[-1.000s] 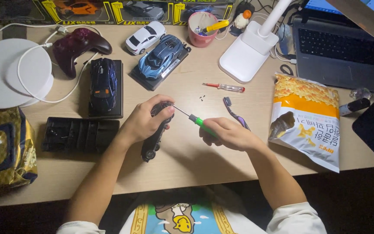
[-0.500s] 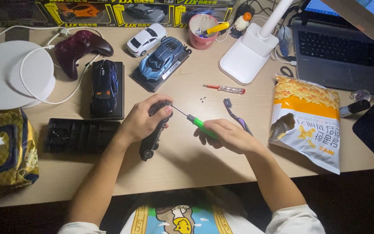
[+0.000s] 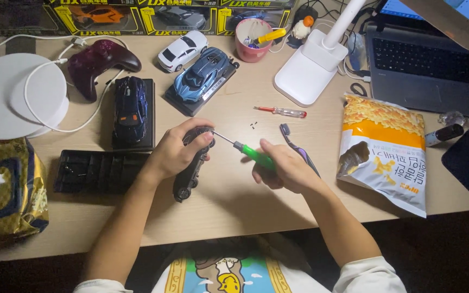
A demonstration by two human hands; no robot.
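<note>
Black toy car [image 3: 190, 169] on desk edge-up, gripped by left hand [image 3: 176, 153]. Right hand [image 3: 284, 169] closed on green screwdriver [image 3: 249, 153], tip at car's underside. Loose screws [image 3: 253, 125] already out; body not yet apart.

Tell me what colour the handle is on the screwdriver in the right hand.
Bright translucent green handle, seen best in the head view.
</note>
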